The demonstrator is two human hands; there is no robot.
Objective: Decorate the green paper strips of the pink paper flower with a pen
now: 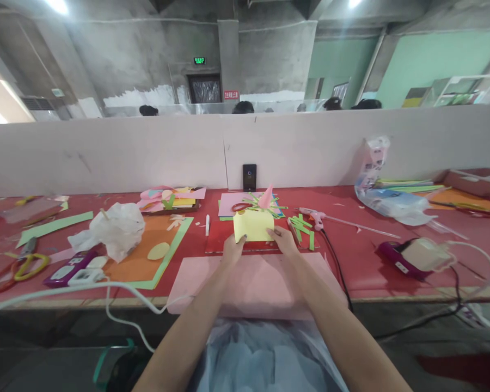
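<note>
Between my two hands is a yellow sheet of paper (pixel 253 226), slightly curved. My left hand (pixel 233 249) pinches its lower left corner, and my right hand (pixel 283 240) grips its lower right edge. Just behind the sheet stands a pink paper cone (pixel 265 198) among thin green paper strips. Red-handled scissors (pixel 240 207) lie partly hidden behind the sheet's top edge. Under my forearms a large pink sheet (pixel 249 283) lies at the table's front edge. Cut green strips (pixel 304 227) are heaped right of my right hand.
A pink glue gun (pixel 316 216) with a black cord lies to the right. A white marker (pixel 207 225), an orange sheet (pixel 136 250) and a crumpled white bag (pixel 120 231) are on the left. A phone (pixel 250 177) leans against the white partition (pixel 147 155).
</note>
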